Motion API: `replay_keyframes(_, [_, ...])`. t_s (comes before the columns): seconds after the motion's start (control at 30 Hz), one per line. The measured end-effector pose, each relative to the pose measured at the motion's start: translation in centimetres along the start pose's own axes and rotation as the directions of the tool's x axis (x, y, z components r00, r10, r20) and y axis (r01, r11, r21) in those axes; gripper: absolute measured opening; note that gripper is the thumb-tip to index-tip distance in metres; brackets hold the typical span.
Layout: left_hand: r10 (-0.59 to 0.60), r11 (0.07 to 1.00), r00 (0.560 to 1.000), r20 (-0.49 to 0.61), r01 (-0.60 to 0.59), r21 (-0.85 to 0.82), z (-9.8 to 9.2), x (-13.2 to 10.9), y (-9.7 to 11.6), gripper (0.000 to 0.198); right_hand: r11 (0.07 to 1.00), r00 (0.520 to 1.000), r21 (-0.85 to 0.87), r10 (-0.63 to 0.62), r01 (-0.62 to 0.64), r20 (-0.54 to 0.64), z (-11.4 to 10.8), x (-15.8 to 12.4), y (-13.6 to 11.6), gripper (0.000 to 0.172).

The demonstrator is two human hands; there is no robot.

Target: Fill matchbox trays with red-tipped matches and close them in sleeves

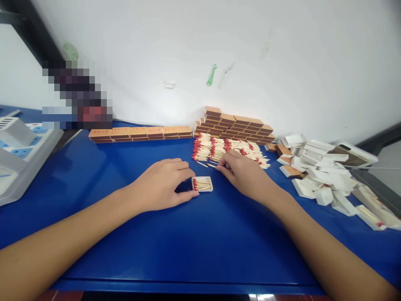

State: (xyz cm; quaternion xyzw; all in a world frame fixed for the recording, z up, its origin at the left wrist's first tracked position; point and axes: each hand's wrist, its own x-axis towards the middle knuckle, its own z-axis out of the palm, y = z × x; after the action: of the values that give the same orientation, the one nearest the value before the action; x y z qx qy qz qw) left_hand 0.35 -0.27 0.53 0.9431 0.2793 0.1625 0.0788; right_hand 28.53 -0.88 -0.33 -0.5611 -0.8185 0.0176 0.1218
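A small white matchbox tray [202, 184] with several red-tipped matches lies on the blue table [194, 246]. My left hand [163, 184] rests beside it, thumb and fingers closed round the tray's left end. My right hand [242, 171] reaches to the near edge of a loose pile of red-tipped matches [228, 150], fingers pinched together on a few matches there.
A row of orange matchboxes [139, 133] lines the wall, and a taller stack of matchboxes [234, 123] stands behind the match pile. Empty white trays and sleeves [316, 171] are heaped at the right. A white power strip [19, 154] sits at the left.
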Motion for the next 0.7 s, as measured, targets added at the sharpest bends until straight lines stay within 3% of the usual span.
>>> replay_keyframes(0.2, [-0.003, 1.000, 1.000, -0.014, 0.003, 0.012, 0.0, 0.0, 0.0, 0.028, 0.989, 0.997, 0.142, -0.025, 0.035, -0.072, -1.5, -0.4, -0.4, 0.012])
replay_keyframes(0.43, [-0.009, 1.000, 1.000, -0.017, 0.009, -0.006, 0.0, 0.0, 0.0, 0.027, 0.956, 0.977, 0.229, -0.201, 0.181, 0.069, -1.7, -1.5, -3.7, 0.010])
replay_keyframes(0.57, [-0.008, 1.000, 1.000, -0.014, 0.008, -0.001, 0.0, 0.0, -0.1, 0.027, 0.950, 0.977, 0.247, -0.208, 0.188, 0.054, -1.5, -1.6, -3.9, 0.009])
replay_keyframes(0.7, [-0.002, 1.000, 1.000, -0.011, 0.002, 0.002, 0.1, 0.0, -0.1, 0.026, 0.956, 0.992, 0.266, -0.107, 0.121, -0.068, -0.9, -0.7, -3.3, 0.013])
